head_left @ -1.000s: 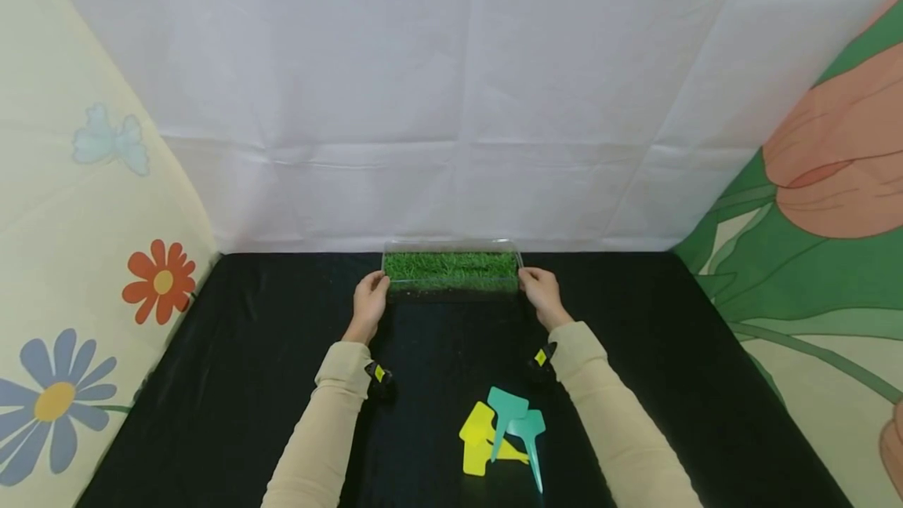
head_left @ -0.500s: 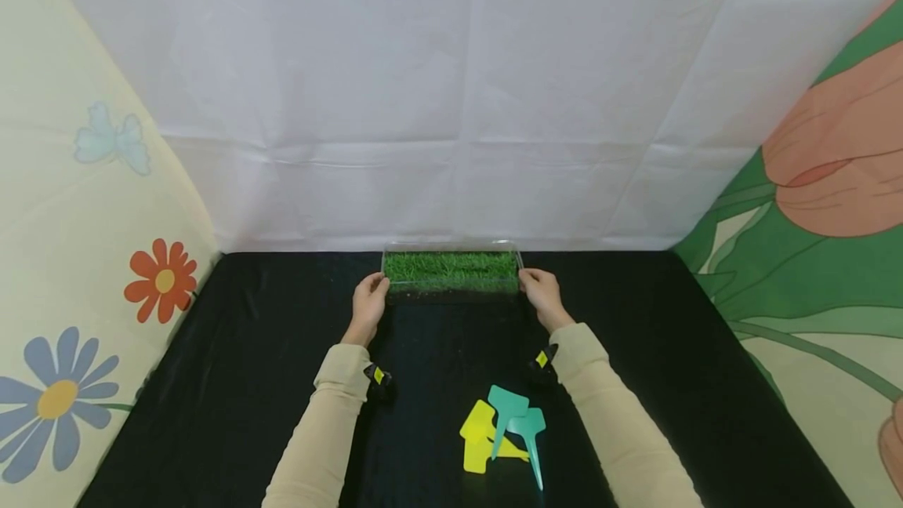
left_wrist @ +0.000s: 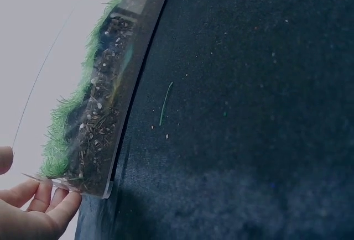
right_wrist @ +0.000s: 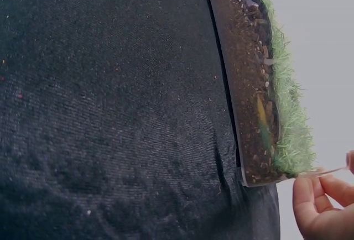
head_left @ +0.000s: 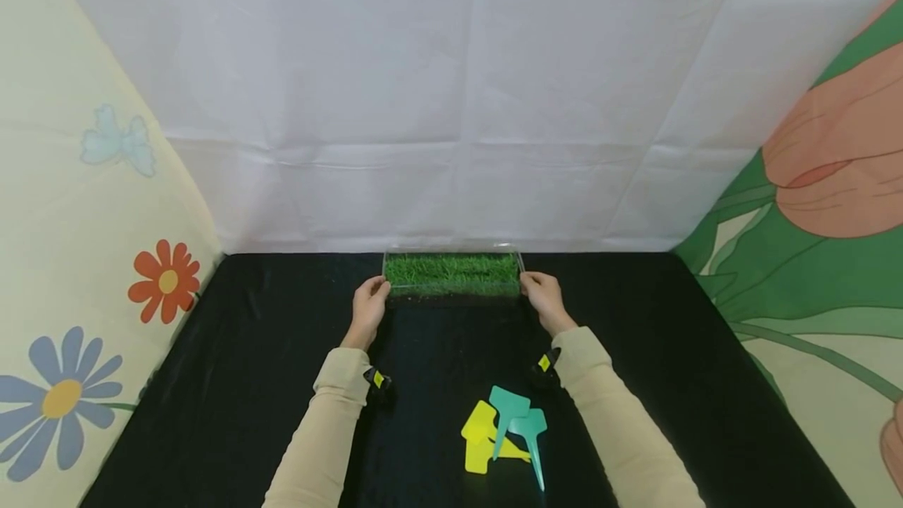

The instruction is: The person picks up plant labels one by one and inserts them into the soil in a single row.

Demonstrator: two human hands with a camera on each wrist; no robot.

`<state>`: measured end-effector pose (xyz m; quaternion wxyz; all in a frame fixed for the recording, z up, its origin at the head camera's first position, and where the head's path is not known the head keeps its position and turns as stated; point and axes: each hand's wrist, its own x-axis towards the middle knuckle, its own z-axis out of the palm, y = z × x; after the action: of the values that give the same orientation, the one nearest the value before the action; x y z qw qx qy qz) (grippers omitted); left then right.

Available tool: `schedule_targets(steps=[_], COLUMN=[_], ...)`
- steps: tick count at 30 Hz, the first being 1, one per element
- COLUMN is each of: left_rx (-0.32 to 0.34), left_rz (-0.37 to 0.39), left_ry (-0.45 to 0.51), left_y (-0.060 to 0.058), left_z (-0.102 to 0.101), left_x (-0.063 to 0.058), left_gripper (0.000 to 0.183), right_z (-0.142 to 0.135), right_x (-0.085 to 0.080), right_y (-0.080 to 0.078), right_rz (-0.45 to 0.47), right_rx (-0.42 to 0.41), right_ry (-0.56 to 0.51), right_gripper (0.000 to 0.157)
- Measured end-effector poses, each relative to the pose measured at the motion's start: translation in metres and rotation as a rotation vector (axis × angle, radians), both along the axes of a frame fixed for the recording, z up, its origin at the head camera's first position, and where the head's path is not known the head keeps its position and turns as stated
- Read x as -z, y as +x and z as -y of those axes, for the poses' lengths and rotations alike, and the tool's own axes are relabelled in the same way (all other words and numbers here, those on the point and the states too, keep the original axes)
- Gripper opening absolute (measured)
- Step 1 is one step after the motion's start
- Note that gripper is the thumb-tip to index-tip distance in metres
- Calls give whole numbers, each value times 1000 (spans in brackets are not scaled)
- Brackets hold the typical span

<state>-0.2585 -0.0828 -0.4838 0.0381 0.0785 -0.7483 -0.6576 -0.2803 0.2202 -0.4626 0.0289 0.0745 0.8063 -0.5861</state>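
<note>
A clear plastic planter box stands at the far edge of the black cloth. Green grass fills its top, and dark soil with pale bits shows through the side wall. My left hand pinches the box's left end wall, fingers outside and thumb on the grass side. At the opposite end, my right hand grips the wall the same way, its fingertips against the plastic. Thumbs are partly cut off in both wrist views.
Nearer the person lie overlapping T-shaped plant labels, yellow ones and teal ones. A white sheet hangs right behind the box. Printed cloths flank the table. A loose grass blade lies on the black cloth.
The planter box and both hands have come very slightly nearer the person. Both grips stay the same, and the labels keep their place.
</note>
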Motion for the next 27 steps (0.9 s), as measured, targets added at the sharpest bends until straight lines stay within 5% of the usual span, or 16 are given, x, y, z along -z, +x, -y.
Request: schedule_targets(steps=[27], left_rx=[2], left_rz=[13], left_ry=[-2], left_y=[11], left_z=[0], left_x=[-3], left_gripper=[39], right_z=[-3], right_x=[-1], right_y=[9], right_rz=[-6], right_rx=[-32], right_ry=[-4], right_gripper=[40])
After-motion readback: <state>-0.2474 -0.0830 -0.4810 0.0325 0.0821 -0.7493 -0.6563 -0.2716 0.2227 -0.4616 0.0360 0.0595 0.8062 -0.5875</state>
